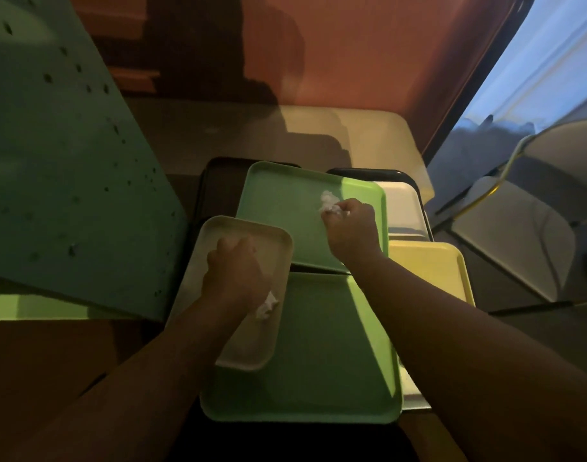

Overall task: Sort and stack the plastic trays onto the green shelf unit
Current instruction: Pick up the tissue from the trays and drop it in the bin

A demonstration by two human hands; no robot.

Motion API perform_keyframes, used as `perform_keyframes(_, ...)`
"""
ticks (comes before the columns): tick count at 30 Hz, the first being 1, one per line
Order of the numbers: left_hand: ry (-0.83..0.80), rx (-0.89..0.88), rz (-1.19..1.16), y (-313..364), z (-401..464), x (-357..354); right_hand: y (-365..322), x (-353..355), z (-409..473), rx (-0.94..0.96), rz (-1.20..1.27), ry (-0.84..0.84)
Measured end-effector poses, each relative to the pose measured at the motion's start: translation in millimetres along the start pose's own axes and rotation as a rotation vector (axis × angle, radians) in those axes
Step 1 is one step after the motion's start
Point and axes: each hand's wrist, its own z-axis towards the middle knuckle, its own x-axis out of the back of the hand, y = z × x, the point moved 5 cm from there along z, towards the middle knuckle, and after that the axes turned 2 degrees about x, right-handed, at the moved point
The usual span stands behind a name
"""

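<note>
dim, soft focus | daylight from right window [535, 61] | wide-angle edge bending

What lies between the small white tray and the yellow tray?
In the head view, the two large green plastic trays lie between the small white tray and the yellow plastic tray.

A small beige plastic tray [199, 261] lies tilted across a large green plastic tray [318, 361]. Another green tray [285, 208] overlaps behind, a yellow tray [428, 268] beside it. The perforated green shelf unit [62, 181] stands left.
</note>
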Motion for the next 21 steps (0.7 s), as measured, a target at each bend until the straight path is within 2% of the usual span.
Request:
perform_keyframes(3, -0.068, -0.016, 0.063, -3.1, -2.1, -9.9, 0.8, -4.4, 21.2, 0.105, -0.130, -0.077)
perform_keyframes(5, -0.072, -0.037, 0.010, -6.9, 0.0, -15.9, 1.2, -15.3, 25.6, 0.178, -0.257, -0.172)
perform_keyframes(9, -0.047, -0.119, -0.101, 0.8, 4.8, -12.5, 16.1, -32.3, 18.9, 0.096, -0.473, -0.313)
perform_keyframes(11, 0.007, -0.165, -0.153, 13.4, 8.5, -1.9, 20.8, -32.2, 13.1, 0.032, -0.458, -0.311)
perform_keyframes(13, 0.040, -0.233, -0.231, 29.9, 11.9, 7.6, 19.3, -26.6, 5.5, -0.033, -0.305, -0.259)
perform_keyframes(17, -0.032, -0.267, -0.432, 57.9, 18.2, 14.3, 2.6, -3.8, -11.1, -0.214, 0.275, -0.132)
perform_keyframes(21, -0.084, -0.261, -0.617, 86.0, 16.0, 17.0, -8.0, 19.4, -34.7, -0.401, 0.752, -0.143)
